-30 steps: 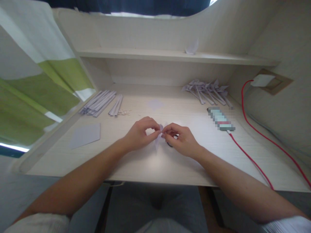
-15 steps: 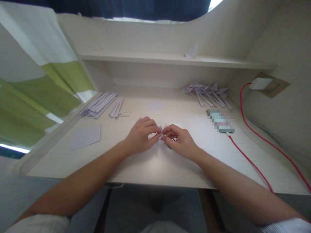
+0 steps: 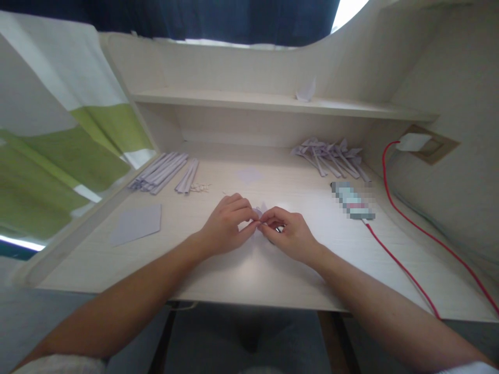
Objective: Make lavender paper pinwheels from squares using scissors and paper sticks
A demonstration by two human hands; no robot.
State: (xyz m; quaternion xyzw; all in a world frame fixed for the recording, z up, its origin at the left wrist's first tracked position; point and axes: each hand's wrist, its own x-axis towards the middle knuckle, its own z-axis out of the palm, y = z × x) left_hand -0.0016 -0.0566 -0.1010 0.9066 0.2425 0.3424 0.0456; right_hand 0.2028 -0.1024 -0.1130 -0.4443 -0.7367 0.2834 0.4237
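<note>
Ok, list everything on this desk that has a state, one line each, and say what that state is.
Left hand: pinched on the small paper piece.
Right hand: pinched on it too.
Small paper piece: lilac, folded, held between both hands.
Paper strips: lying flat, bundled.
Folded paper pieces: piled.
Flat sheet: unfolded, lying flat.
Red cable: plugged into the phone.

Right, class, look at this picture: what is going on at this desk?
A person sits at a pale desk, pinching a small folded lilac paper piece between the fingertips of the left hand and right hand. Paper strips lie back left, finished folded pieces back right.
</note>
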